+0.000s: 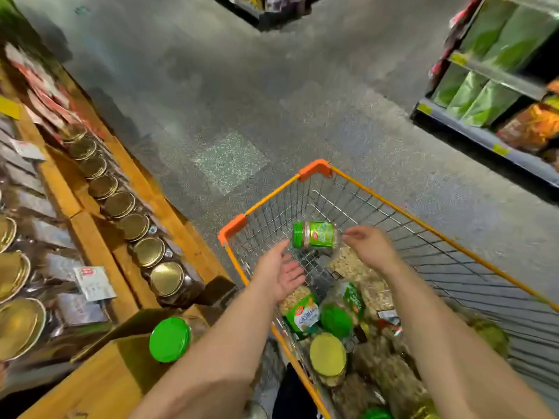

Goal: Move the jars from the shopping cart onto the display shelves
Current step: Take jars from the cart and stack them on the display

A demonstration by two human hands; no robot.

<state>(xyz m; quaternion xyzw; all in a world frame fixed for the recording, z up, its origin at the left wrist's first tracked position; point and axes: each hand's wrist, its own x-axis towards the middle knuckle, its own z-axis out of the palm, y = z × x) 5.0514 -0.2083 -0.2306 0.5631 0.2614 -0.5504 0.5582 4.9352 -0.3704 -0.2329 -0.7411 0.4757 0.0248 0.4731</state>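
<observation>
Head view, looking down: both forearms reach forward over the shopping cart (390, 207), an orange-rimmed wire one. Left hand (279, 272) sits palm-up over the cart's near-left corner, fingers apart and relaxed, holding nothing. Right hand (367, 244) is further in, palm down, fingers (351, 234) drawn together toward the base of a green-lidded jar (314, 234). That jar is on its side, lid pointing left, between the two hands above the cart's wire floor. Can't tell if the fingertips actually touch it or if it's loose, and its green label is too blurry to read.

More jars (328, 356) are piled in the near end of the cart; one label (305, 317) looks like it reads "CASHEW", so nuts I guess. Left of the cart are the wooden display shelves (99, 258) with a row of gold-lidded jars (133, 226), and one green-lidded shelf jar (170, 340) sits on the shelf just left of the left forearm.
</observation>
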